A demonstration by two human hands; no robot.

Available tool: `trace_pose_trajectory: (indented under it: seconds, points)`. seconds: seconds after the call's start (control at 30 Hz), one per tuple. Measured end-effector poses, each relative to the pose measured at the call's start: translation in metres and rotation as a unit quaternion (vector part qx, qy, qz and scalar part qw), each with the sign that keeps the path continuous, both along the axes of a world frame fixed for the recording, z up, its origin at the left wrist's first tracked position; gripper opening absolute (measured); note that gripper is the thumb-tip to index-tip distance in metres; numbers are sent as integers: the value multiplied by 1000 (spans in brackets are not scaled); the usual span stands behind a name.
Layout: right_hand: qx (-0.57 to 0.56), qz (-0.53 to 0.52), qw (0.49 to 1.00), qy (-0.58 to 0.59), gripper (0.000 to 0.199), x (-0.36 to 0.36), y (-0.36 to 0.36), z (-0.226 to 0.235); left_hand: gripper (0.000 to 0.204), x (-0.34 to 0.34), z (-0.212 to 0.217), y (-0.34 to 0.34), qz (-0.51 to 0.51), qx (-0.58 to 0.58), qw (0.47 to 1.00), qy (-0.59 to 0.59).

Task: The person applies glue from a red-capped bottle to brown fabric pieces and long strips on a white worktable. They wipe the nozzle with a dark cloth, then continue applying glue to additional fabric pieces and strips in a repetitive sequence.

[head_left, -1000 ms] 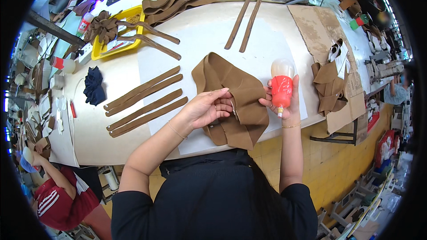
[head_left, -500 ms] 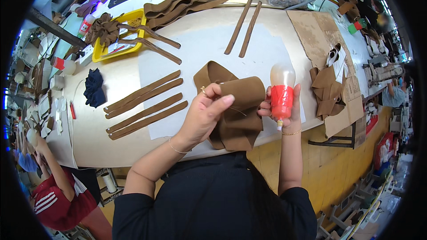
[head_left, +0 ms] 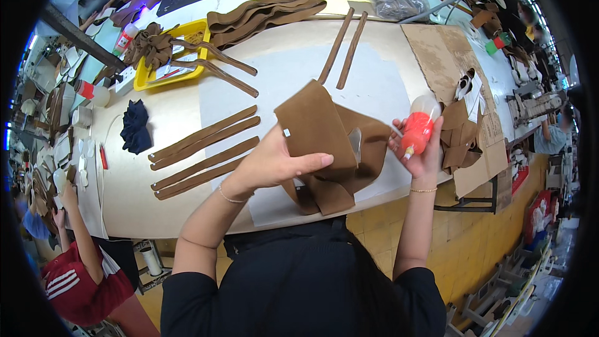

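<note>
Above table [head_left: 156, 200], fingers [head_left: 306, 161] gripping fabric [head_left: 315, 126]

Single head-worn fisheye looks steeply down, close over the worktable [head_left: 187, 212]

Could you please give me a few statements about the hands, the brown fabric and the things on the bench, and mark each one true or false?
1. The left hand holds up a piece of brown fabric. True.
2. The right hand is empty. False: it grips a squeeze bottle with orange contents and a pale top.
3. The yellow tray sits on the far left part of the bench. True.
4. The brown strips left of the hands are stacked in one pile. False: they lie side by side, flat on the bench.
5. The dark blue fabric bundle lies inside the yellow tray. False: it lies on the bench, nearer than the tray.
</note>
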State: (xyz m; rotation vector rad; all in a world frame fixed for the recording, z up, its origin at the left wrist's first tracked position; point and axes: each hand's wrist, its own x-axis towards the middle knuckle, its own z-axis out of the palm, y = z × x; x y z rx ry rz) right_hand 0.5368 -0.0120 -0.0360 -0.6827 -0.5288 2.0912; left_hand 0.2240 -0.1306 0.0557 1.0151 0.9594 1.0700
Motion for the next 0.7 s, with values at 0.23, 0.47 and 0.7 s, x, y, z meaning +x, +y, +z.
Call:
trace_pose_trajectory:
  seconds: [0.23, 0.47, 0.7]
  points:
    - [129, -32, 990, -54, 82, -16, 12, 64, 62, -11, 20, -4, -4, 69, 988, 134]
    - [194, -82, 977, -40, 87, -33, 10, 92, 55, -14, 25, -18, 46, -1, 997, -67]
    - [290, -190, 933, -97, 90, -79, 12, 120, 54, -11, 27, -9, 7, 31, 999, 6]
